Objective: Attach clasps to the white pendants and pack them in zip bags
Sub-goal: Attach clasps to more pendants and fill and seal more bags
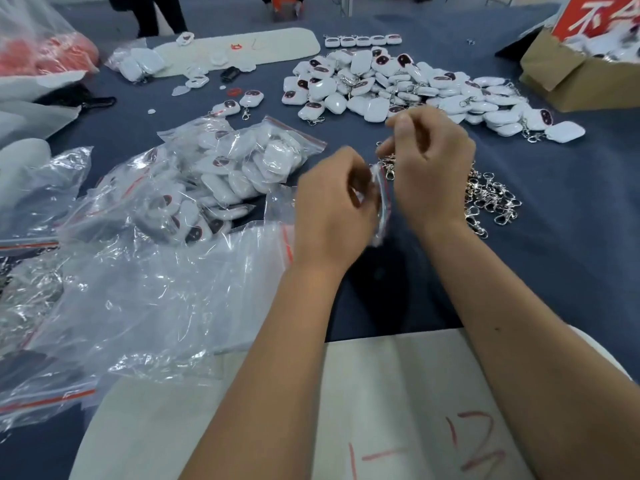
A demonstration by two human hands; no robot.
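Left hand (334, 202) and right hand (431, 168) raised close together, fingers curled.

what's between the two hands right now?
Head view: a small clear zip bag with a red seal strip, held up between the left hand and right hand, with a silver metal clasp at its top. Blurred, contents unclear.

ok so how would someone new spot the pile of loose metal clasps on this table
Start at the big heap of white pendants at the far middle of the blue table. Come nearer, just beside the right hand: the loose clasps are the only bare silver tangle, with no white pendants attached.
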